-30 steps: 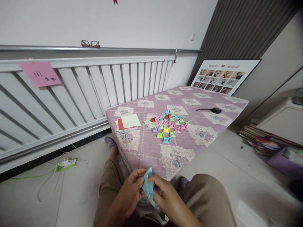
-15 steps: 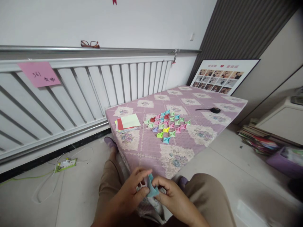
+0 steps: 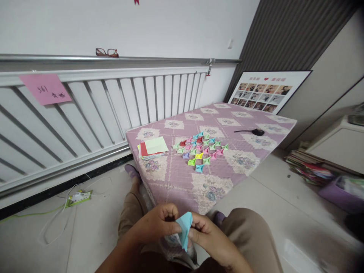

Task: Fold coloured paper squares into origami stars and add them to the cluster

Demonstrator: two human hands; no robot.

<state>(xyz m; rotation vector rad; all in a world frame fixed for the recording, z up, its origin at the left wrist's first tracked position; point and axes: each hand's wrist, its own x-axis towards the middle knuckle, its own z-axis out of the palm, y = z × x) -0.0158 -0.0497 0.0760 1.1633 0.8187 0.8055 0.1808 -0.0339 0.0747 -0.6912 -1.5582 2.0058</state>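
Between my hands is a folded piece of light blue paper point(image 3: 184, 226), held just off the near corner of the table. My left hand point(image 3: 159, 224) pinches its left side, thumb on the near face. On the opposite side, my right hand point(image 3: 206, 235) grips the paper with thumb and curled fingers. Farther up on the table lie several small folded paper pieces point(image 3: 199, 156) in green, pink, blue, red, yellow and purple. To their left rests a stack of coloured paper sheets point(image 3: 156, 145), pale green on top with red showing beneath.
A flowered pink cloth covers the table point(image 3: 182, 178). Toward its right end lies a black ladle-shaped object point(image 3: 257, 132). A white radiator point(image 3: 142, 98) lines the wall, with glasses point(image 3: 107, 52) on the pipe above. A power strip point(image 3: 79, 198) with cables is on the floor at left.
The blue paper has turned and now shows a flatter, pointed face. My left hand's fingers have curled in from a more spread pose, and the paper sits slightly lower.
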